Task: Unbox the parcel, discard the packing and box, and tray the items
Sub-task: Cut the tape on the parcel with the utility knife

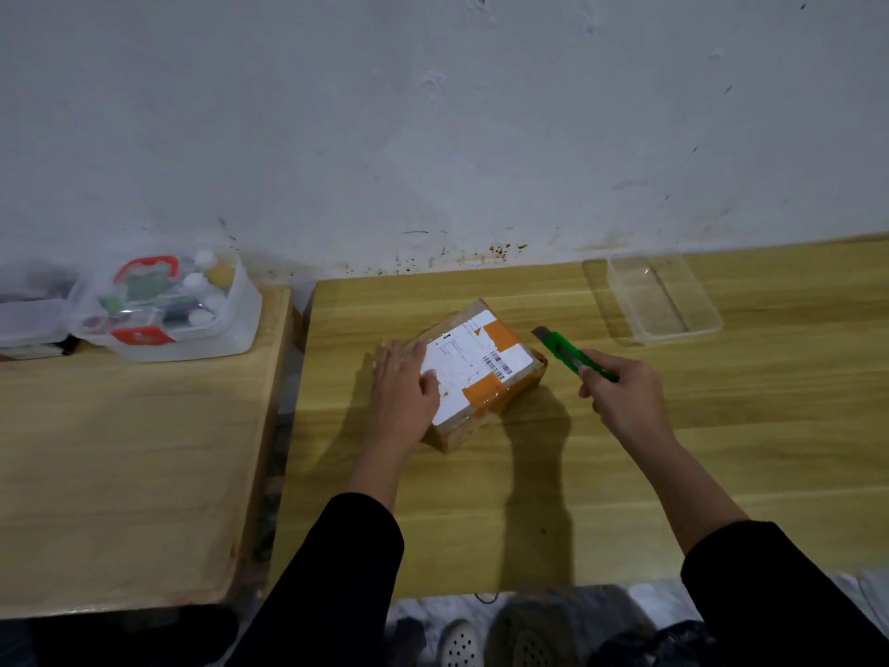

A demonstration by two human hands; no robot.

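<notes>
One taped parcel (474,373) sits under the flat, open left hand (404,385). The right hand (618,394) grips one green box cutter (567,352) just beside it. One clear tray (661,298) lies beyond that hand, on the wooden table (625,474) against a scuffed white wall (433,113).

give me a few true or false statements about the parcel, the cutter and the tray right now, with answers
1. The left hand rests flat on the parcel. True.
2. The right hand holds a red pair of scissors. False: it grips a green utility knife.
3. The parcel is already cut open with its flaps up. False: it is sealed, with tape and a shipping label across its top.
4. The clear plastic tray sits on the table beyond the right hand and looks empty. True.
5. The knife's tip is buried in the middle of the label. False: the tip is off the parcel's right side, near its far right corner.
</notes>
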